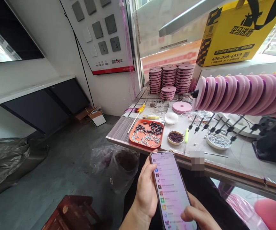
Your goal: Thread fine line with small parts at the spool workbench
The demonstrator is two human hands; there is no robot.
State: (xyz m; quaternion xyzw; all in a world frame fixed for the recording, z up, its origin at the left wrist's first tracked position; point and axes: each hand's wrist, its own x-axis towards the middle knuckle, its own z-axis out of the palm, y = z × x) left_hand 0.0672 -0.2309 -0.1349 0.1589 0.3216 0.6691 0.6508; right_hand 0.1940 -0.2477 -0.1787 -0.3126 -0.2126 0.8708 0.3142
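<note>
Fingers of your left hand (145, 191) close around the left side of the phone (172, 188), thumb at the screen's edge. Your right hand (196, 212) is at its lower right, thumb bent over the lit screen; the other fingers are mostly hidden, their grip cannot be told. The phone is just short of the table (118, 133), near an orange tray (144, 146) of small black and silver parts. Pink spools (169, 74) stand stacked farther back.

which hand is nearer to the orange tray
Left. The left hand, at the left edge of the phone, is on the near side of the orange tray. The right hand is farther off, lower and to the right in the picture.
</note>
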